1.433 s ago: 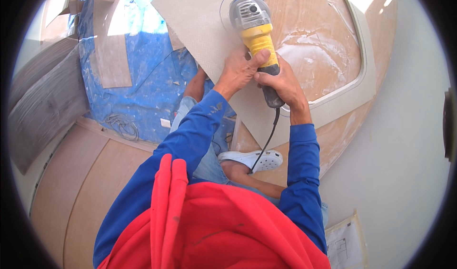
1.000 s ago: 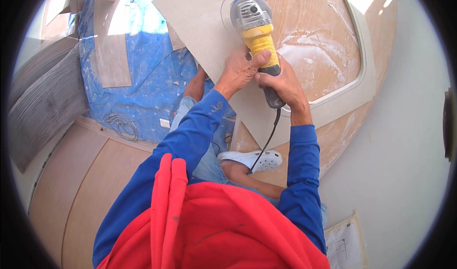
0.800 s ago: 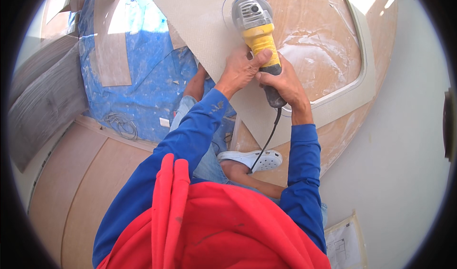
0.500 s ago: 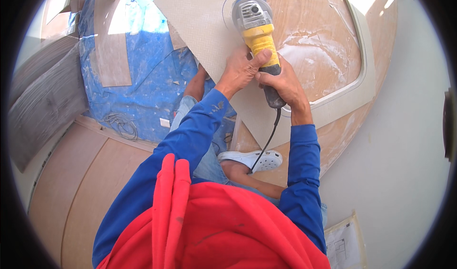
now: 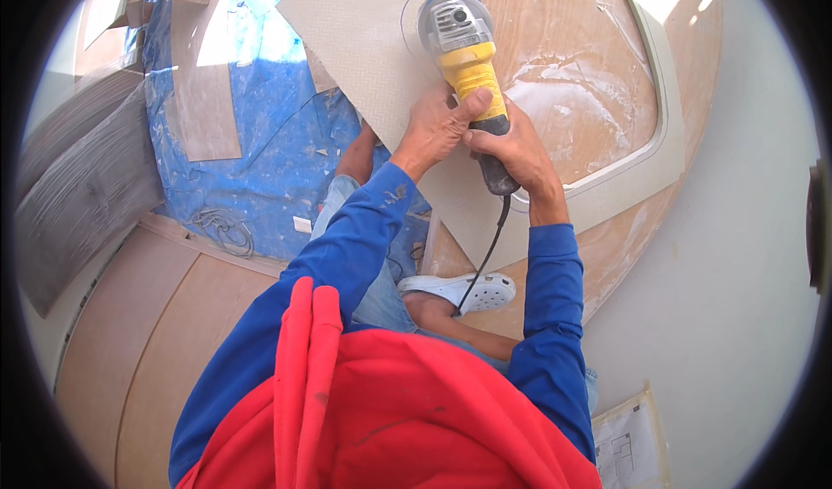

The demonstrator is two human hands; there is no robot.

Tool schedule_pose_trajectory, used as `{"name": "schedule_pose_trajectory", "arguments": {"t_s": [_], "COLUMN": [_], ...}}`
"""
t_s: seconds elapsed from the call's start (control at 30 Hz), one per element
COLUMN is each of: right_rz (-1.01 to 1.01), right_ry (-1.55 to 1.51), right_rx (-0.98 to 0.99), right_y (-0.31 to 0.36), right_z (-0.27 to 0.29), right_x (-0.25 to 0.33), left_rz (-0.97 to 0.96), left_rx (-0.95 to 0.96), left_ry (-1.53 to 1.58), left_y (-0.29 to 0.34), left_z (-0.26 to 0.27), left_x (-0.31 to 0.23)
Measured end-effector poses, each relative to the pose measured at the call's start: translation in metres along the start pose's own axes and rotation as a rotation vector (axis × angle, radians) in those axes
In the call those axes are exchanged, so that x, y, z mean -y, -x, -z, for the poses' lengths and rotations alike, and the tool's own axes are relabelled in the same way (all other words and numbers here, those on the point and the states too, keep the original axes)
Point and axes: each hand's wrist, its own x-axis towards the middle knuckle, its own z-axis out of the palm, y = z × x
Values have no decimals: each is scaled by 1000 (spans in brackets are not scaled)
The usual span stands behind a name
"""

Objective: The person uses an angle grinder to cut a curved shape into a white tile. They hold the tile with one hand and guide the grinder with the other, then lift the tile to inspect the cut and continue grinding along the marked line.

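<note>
A yellow and black angle grinder (image 5: 472,73) is held in both my hands, its grey head and disc over the edge of a cut-out. My left hand (image 5: 436,127) wraps its yellow body, thumb on top. Lower down, my right hand (image 5: 517,147) grips the black handle, from which a black cord (image 5: 487,268) runs toward my foot. Beneath the tool lies a pale textured panel (image 5: 360,43) with a large rounded opening and a line drawn around its rim. White dust (image 5: 563,99) coats the brown board (image 5: 546,21) seen through the opening. The disc's contact with the panel is partly hidden.
Blue sheeting (image 5: 269,142) covers the floor at left, with a wood strip (image 5: 204,99) and a coiled cable (image 5: 221,229) on it. Plastic-wrapped material (image 5: 91,181) stands far left. My foot in a pale clog (image 5: 464,291) is near the panel. A drawing sheet (image 5: 631,441) lies lower right.
The grinder has shifted very slightly left along the opening's edge, with both hands still around it. Little else differs.
</note>
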Motion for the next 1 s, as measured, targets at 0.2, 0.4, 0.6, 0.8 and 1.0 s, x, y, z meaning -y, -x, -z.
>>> {"name": "schedule_pose_trajectory", "arguments": {"t_s": [0.2, 0.4, 0.6, 0.8, 1.0], "right_rz": [4, 9, 8, 7, 3], "right_ry": [-7, -25, -25, -19, -20], "right_rx": [7, 10, 6, 0, -3], "right_y": [-2, -3, -3, -2, -2], "right_z": [1, 1, 1, 1, 1], "right_x": [-2, -1, -1, -1, -2], "left_rz": [-6, -8, 3, 8, 14], "left_rx": [-10, -23, -16, -7, -18], "left_ry": [-17, -8, 9, 2, -4], "left_y": [0, 0, -1, -2, 0], "left_z": [0, -1, -2, -1, -1], "left_x": [-2, -4, -3, -2, -5]}}
